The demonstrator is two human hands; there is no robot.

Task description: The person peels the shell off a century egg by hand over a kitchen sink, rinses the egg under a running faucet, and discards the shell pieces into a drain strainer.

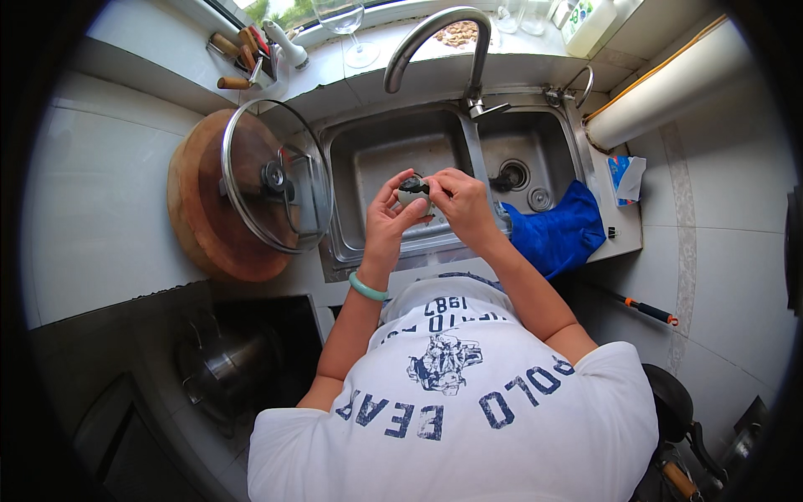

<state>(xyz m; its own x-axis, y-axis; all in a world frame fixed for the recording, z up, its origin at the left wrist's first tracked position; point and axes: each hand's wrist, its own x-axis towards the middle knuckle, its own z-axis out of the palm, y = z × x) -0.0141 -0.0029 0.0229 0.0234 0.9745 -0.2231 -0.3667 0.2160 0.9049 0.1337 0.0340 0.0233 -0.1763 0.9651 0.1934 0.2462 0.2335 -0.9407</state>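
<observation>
Over the front of the large steel sink basin (401,141), my left hand (395,210) holds a small rounded object (413,196), pale grey-green below with a dark, uneven patch on top. It looks like a partly peeled preserved egg. The fingertips of my right hand (457,199) pinch its right edge, where the pale surface meets the dark part. Whether a loose piece sits between those fingertips cannot be made out. A pale green bangle (368,287) circles my left wrist.
A glass lid (276,176) leans against a round wooden chopping board (188,194) at left. The faucet (433,25) arches over the sink. Right of it are a smaller basin (524,141) with a drain and a blue cloth (558,229). A wine glass (361,53) stands on the sill.
</observation>
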